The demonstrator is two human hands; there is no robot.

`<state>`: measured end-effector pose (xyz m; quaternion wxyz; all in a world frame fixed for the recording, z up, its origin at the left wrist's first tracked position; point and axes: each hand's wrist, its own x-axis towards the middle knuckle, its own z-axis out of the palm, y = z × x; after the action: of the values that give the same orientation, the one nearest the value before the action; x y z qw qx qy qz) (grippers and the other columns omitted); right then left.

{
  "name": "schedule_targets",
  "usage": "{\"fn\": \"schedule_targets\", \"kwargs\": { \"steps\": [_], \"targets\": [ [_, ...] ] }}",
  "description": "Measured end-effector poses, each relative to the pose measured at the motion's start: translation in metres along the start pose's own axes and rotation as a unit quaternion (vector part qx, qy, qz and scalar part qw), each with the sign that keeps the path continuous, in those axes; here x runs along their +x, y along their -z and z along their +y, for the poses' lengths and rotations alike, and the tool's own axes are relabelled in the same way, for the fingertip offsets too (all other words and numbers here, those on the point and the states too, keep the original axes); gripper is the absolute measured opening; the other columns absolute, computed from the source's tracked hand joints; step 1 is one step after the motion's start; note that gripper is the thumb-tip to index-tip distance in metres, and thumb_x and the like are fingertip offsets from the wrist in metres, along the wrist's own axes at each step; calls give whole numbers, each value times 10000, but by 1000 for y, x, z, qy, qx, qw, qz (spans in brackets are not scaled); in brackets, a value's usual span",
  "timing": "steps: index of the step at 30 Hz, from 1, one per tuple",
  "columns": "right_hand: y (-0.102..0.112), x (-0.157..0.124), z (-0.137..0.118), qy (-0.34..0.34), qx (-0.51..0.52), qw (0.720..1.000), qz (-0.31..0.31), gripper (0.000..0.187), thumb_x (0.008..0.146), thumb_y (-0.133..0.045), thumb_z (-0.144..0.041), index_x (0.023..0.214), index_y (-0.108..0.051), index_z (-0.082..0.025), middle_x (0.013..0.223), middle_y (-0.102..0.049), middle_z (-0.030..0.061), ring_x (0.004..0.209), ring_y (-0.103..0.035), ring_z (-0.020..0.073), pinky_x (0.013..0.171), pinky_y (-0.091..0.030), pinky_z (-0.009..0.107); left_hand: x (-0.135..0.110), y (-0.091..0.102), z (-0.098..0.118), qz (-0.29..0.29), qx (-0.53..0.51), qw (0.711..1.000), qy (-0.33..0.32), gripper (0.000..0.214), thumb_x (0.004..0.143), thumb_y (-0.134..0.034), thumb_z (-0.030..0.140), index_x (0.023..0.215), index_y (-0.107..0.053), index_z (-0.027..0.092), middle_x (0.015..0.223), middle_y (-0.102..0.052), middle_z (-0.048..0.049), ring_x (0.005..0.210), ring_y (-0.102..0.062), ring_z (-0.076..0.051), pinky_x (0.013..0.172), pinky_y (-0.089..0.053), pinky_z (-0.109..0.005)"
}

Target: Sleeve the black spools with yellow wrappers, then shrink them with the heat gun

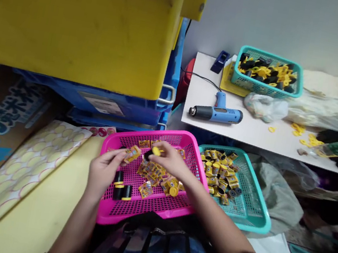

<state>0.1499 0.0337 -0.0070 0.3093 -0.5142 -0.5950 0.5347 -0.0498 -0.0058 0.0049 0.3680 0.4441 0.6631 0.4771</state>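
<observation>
From the head camera, the left hand (102, 171) pinches a yellow printed packet (133, 154) between closed fingers and the right hand (171, 159) grips a small black-and-yellow spool (152, 154), both over a pink mesh tray (151, 134) (a teal basket (257, 220) of packets sits just beside it).

- My pink basket (151, 134) is glossy moulded plastic, worked into an open mesh.
- The packets (152, 171) in it are shiny, foil-like film.
- The black rolls (121, 192) look like smooth, matt plastic.
- The teal basket (256, 222) is glossy plastic too.
- The bench (221, 129) has a smooth white top.
- The heat gun (220, 113) is satin plastic, with a dark metal nozzle (193, 111).
- The yellow bin (76, 18) is scuffed, matt plastic.
- The box (1, 114) is printed cardboard.
</observation>
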Motion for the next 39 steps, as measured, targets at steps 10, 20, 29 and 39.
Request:
{"fn": "schedule_targets", "kwargs": {
  "steps": [10,20,29,39],
  "targets": [
    [52,-40,-7,-39,381,924,7,345,615,-836,-320,889,-653,-216,779,-646,-16,666,-601,94,636,-492,224,-13,-43,18,-93,21,990,-106,209,788,-656,351,885,-772,207,897,-774,-50,831,-722,-201,750,-603,-326],
    [66,-36,9,-38,327,944,-29,348,605,-835,-403,812,-693,-163,753,-656,-6,665,-576,98,654,-451,242,-14,-47,18,-127,33,978,-164,168,810,-675,328,919,-769,241,917,-774,-41,856,-719,-183,829,-575,-319],
    [53,-41,8,-15,280,960,32,371,585,-847,-340,855,-639,-193,723,-628,-20,660,-579,120,660,-472,276,-20,-57,43,-230,18,972,-55,309,758,-699,378,1002,-730,190,1006,-753,-88,913,-709,-223,802,-590,-358],
    [13,-54,7,-44,529,843,-81,425,793,-646,-549,1098,-613,-256,1097,-631,62,879,-598,170,773,-508,336,-37,-72,49,-197,-102,974,-35,256,667,-783,261,904,-716,194,960,-746,-61,937,-692,-211,857,-559,-353]
  ]
}}
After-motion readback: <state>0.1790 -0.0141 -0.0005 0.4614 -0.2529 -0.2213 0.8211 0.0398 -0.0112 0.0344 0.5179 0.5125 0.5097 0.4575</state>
